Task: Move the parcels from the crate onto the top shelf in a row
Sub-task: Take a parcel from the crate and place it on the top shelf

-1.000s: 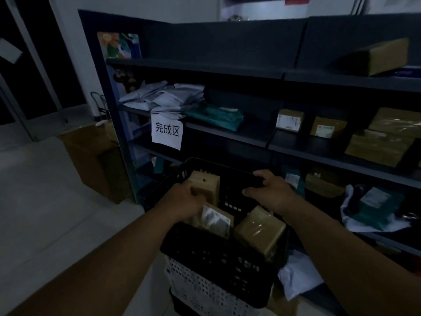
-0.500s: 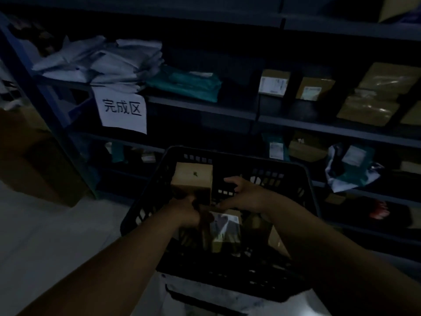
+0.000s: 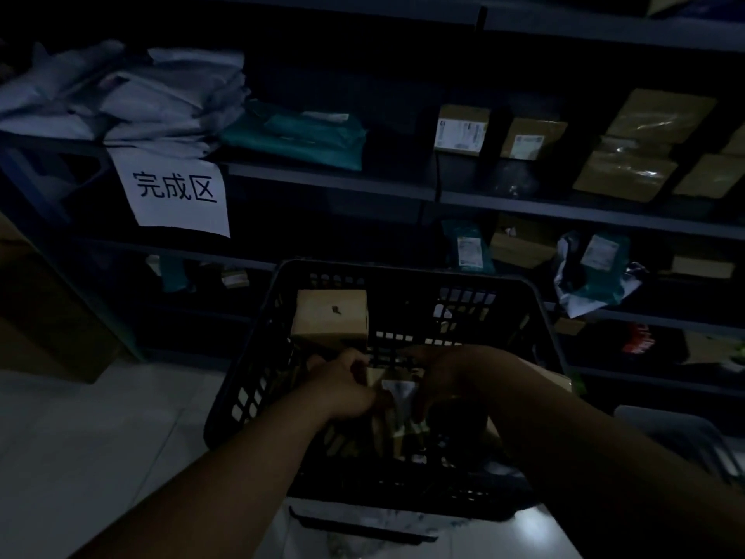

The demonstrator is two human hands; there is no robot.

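Small cardboard parcel [image 3: 397,401] with a white label, sitting low in the black crate [image 3: 540,316], and both hands are on it! Left hand [image 3: 342,387] is curled round its left side, right hand [image 3: 451,377] clamped on the right. It looks stiff and light, with taped faces that might be slick, so opposite flat sides make the safest hold. Another brown box [image 3: 331,316] stands upright just behind. The shelving [image 3: 330,181] beyond holds grey mailers [image 3: 133,102].

Both hands, left [image 3: 342,387] and right [image 3: 451,377], cover most of the labelled parcel [image 3: 397,401] inside the crate [image 3: 536,316]; dimness obscures their grip. Top shelf [image 3: 604,28] cut by upper edge; label print illegible
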